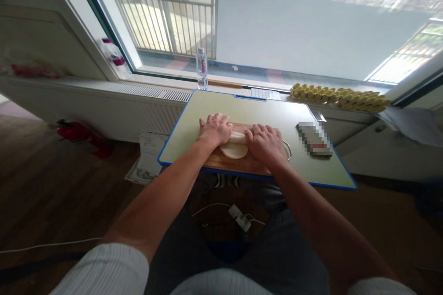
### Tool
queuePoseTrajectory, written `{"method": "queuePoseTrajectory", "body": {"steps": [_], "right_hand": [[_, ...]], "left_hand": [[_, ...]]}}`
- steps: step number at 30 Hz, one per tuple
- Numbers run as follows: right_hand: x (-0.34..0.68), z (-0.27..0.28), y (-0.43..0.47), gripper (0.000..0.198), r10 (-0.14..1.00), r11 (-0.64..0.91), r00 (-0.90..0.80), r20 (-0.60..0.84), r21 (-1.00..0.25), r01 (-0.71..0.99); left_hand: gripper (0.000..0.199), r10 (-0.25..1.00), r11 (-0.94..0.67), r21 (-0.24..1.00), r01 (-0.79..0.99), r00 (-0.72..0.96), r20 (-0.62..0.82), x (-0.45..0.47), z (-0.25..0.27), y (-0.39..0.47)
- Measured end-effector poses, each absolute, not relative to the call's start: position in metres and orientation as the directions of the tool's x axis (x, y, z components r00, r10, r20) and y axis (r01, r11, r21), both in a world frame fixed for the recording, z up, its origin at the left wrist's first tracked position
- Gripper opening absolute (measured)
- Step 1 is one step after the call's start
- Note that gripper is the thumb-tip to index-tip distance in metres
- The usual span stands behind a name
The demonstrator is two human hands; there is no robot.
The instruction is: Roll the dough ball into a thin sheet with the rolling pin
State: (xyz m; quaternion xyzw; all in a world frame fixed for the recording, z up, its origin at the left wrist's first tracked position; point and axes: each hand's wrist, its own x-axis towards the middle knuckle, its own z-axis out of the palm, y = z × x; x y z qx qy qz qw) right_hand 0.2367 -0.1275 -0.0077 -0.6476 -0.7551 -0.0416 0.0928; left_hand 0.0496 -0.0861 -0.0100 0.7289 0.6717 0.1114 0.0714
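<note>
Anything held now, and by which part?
A rolling pin, left hand over its left end, right hand over its right; whether they grip around it is hidden.

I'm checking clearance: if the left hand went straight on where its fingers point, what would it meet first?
Ahead of the left hand, the tabletop looks free to its far edge; beyond that, the brown stick seems first in line, though depth is unclear.

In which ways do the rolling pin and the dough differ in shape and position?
The rolling pin is a straight bar, while the dough is flat and rounded. The rolling pin, under the left hand and right hand, lies across the dough; the dough lies on the wooden board. Both look pale.
</note>
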Motion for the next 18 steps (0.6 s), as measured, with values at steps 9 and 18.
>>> {"method": "queuePoseTrajectory", "body": {"steps": [9,18], "right_hand": [[0.234,-0.022,-0.167,0.063,0.958,0.122,-0.084,0.273,-0.127,0.984],[0.238,-0.056,-0.21,0.064,0.882,0.17,-0.094,0.462,-0.127,0.977]], "left_hand": [[0.056,0.978,-0.115,0.233,0.966,0.069,0.197,0.052,-0.016,-0.133],[0.058,0.952,-0.165,0.235,0.958,0.093,0.292,0.049,-0.025,-0.183]]}}
